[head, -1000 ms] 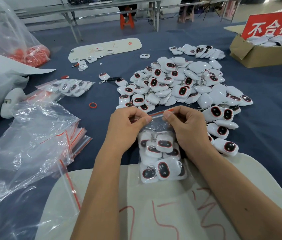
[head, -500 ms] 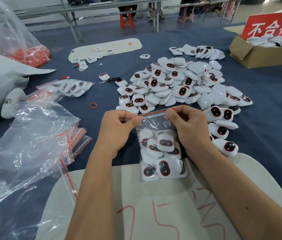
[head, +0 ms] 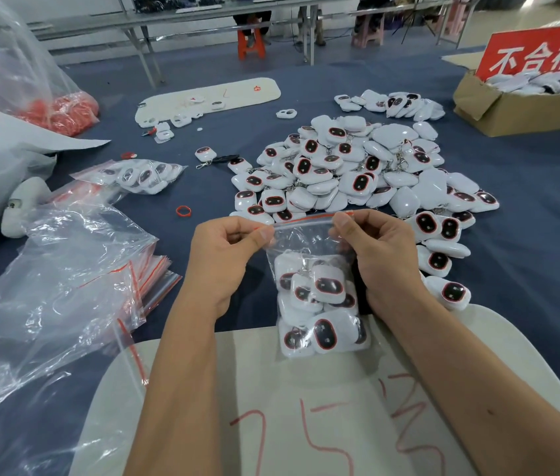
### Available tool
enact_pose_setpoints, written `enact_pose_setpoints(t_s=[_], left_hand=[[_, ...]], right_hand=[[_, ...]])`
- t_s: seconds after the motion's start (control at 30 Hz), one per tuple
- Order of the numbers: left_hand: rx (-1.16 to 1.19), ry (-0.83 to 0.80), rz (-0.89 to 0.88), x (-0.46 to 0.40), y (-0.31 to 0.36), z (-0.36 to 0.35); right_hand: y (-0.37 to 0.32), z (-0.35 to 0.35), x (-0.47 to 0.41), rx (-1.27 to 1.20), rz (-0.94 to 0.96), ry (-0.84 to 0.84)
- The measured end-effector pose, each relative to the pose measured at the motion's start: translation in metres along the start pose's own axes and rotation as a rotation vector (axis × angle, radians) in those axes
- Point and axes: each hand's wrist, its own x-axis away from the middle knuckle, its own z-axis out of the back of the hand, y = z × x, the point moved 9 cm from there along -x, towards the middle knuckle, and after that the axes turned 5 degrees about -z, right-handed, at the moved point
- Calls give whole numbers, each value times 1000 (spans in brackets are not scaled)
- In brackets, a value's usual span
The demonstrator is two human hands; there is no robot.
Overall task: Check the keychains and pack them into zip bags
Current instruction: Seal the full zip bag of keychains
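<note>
A clear zip bag (head: pixel 309 245) with a red seal strip stands upright in front of me, filled with several white keychains (head: pixel 326 286) that have black, red-rimmed faces. My left hand (head: pixel 227 255) pinches the left end of the seal strip between thumb and forefinger. At the right end, my right hand (head: pixel 378 249) pinches the same strip. The bag's bottom rests on a white board (head: pixel 271 407). Behind the bag a large loose pile of the same keychains (head: pixel 350 170) lies on the blue cloth.
A stack of empty zip bags (head: pixel 148 273) and crumpled clear plastic (head: pixel 48 290) lie at my left. A filled zip bag (head: pixel 137 175) sits further back left, with a red ring (head: pixel 183 211) near it. A cardboard box (head: pixel 505 108) with a red sign stands far right.
My left hand has slid leftward along the seal strip, away from my right hand. The bag's top is now stretched wider between the two hands.
</note>
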Motion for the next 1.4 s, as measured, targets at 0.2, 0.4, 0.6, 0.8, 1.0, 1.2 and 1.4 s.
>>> enact_pose_setpoints(t_s=[0.2, 0.4, 0.6, 0.8, 1.0, 1.2, 1.4], left_hand=[[221, 133, -10, -1, -1, 10], [482, 398, 30, 2, 0, 23], [514, 588, 123, 10, -6, 45], [-8, 479, 342, 6, -22, 72], [-125, 442, 328, -30, 4, 99], [-338, 564, 275, -61, 14, 147], [-275, 748, 148, -44, 36, 175]], right_hand=[[-7, -22, 7, 394, 130, -214], [-2, -55, 29, 335, 60, -558], [10, -79, 39, 192, -66, -672], [12, -116, 7, 77, -161, -516], [13, -203, -44, 53, -217, -427], [-1, -250, -59, -70, -187, -453], [-8, -252, 21, 630, 271, -540]])
